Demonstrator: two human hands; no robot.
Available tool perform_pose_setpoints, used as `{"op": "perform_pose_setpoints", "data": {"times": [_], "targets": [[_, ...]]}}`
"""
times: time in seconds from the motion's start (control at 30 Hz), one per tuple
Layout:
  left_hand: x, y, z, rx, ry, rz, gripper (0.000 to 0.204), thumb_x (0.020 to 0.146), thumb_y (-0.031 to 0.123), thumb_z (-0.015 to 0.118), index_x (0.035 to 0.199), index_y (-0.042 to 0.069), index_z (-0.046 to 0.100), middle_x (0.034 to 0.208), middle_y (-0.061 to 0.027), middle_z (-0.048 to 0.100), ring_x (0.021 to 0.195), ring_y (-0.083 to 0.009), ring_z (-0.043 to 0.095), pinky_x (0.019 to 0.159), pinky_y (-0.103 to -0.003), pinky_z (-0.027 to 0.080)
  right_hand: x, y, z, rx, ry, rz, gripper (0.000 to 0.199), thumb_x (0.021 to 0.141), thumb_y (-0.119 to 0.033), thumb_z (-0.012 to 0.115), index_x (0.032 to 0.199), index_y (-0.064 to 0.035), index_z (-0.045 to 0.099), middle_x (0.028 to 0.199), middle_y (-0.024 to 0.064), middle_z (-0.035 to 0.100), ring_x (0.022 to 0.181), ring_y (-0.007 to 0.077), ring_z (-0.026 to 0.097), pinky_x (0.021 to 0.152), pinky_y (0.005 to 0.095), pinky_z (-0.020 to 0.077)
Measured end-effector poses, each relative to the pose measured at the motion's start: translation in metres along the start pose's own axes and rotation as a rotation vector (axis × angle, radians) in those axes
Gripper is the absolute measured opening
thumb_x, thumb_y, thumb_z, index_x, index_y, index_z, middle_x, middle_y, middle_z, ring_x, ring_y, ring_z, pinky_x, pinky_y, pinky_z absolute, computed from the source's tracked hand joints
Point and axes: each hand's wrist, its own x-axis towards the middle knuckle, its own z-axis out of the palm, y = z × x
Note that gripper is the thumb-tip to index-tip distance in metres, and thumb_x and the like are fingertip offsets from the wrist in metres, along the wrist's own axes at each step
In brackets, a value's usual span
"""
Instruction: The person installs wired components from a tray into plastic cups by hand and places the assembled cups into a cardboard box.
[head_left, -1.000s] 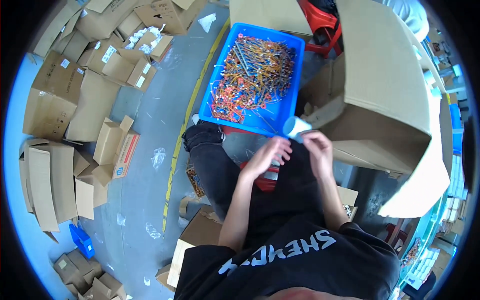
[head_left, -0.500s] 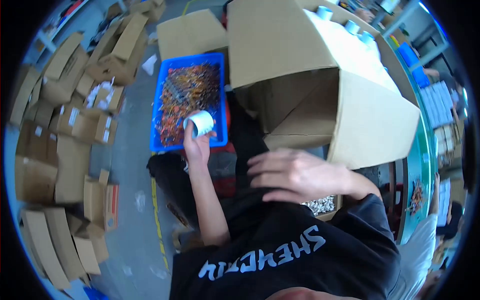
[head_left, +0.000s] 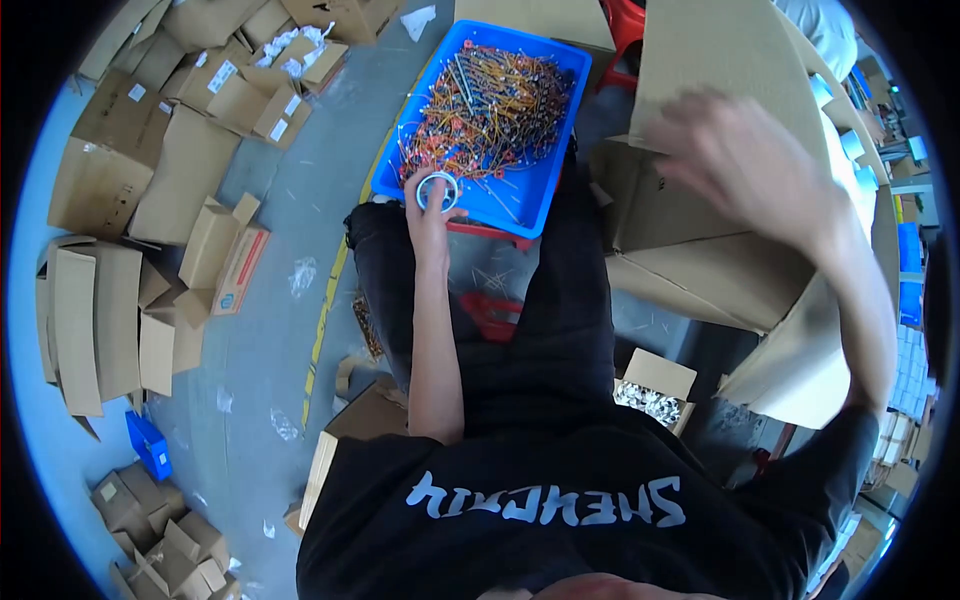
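Note:
My left hand is closed around a short white tube, with a finger inside its open end. It is over the near left corner of a blue plastic tray, which is heaped with many thin pieces that look like wires or screws, orange and metallic. Raised to the right, my right hand passes over the flap of a large cardboard carton. Motion smears its fingers, and no object shows in it.
Pale blue-white tubes stand on the carton's right side. Under the tray is a red stool. A small box of shiny metal parts sits below the carton. Piled cardboard boxes line the left, beyond a yellow floor line.
My right hand has swung up and to the right, from over my lap to the carton. The tube in my left hand now shows its open end upward. The whole view has shifted.

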Motion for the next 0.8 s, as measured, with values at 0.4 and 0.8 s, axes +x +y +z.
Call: {"op": "perform_pose_setpoints", "data": {"times": [0.4,0.8], "targets": [[0.063,-0.050,0.024,1.212,-0.634,0.442,0.027,0.081,0.010,0.056,0.106,0.001,0.060,0.114,-0.0118,0.057,0.093,-0.0225,0.062,0.061,-0.031,0.053,0.047,0.084,0.024,0.742,-0.572,0.156,0.028,0.086,-0.026,0.063,0.106,-0.0049,0.060,0.094,0.0099,0.062,0.097,0.0235,0.058,0.085,0.0359,0.0463],[0.062,-0.035,0.051,1.105,-0.634,-0.227,0.040,0.081,0.021,0.056,0.114,0.000,0.059,0.120,-0.0169,0.053,0.101,-0.0341,0.060,0.089,-0.043,0.047,0.040,0.078,0.026,0.447,-0.374,0.137,0.020,0.084,-0.023,0.065,0.095,-0.0067,0.060,0.080,0.0074,0.061,0.089,0.0246,0.059,0.079,0.0363,0.0458]]}}
